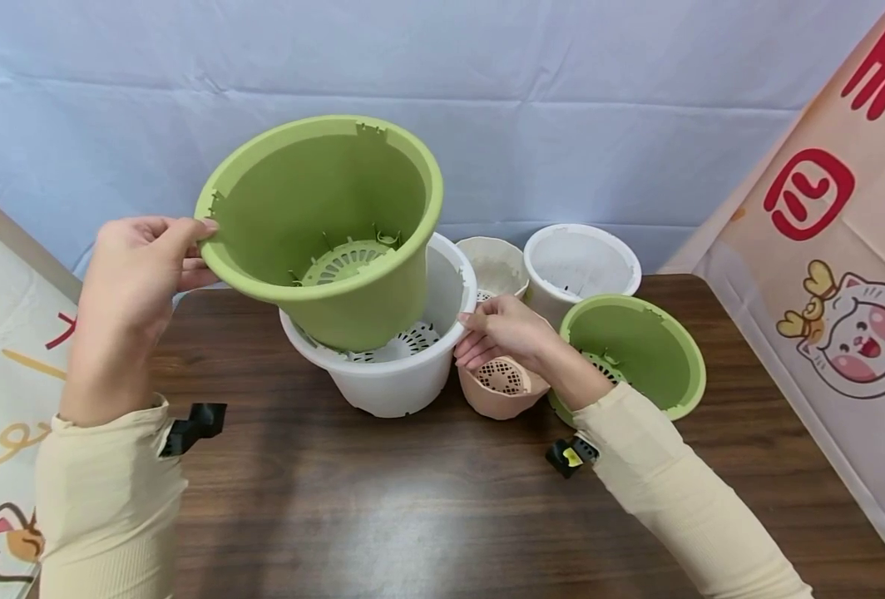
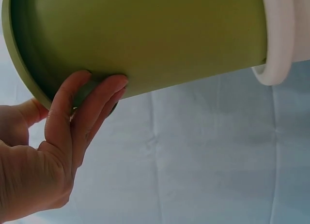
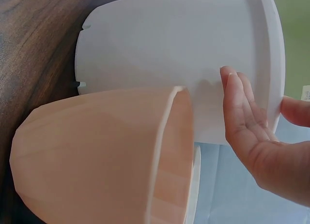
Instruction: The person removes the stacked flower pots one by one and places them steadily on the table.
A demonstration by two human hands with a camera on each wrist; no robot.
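My left hand [image 1: 131, 270] holds a large green plastic flowerpot [image 1: 353, 312] by its rim, thumb on top and fingers underneath against the outer wall. The pot is tilted, its mouth facing me, and slots show in its floor. Its base dips within the rim of a white flowerpot [image 1: 390, 389] standing on the table. At that white pot's right side, my right hand [image 1: 513, 333] pinches the rim. In the right wrist view the thumb is over the rim and the other fingers [image 3: 235, 98] lie along the outer wall.
A peach pot [image 1: 498, 399] stands right of the white one, under my right hand. Behind it are a cream pot [image 1: 491, 262] and another white pot [image 1: 583, 262]. A second green pot [image 1: 652, 358] leans at the right. The wooden table [image 1: 383, 507] meets a pale cloth backdrop [image 1: 487, 108].
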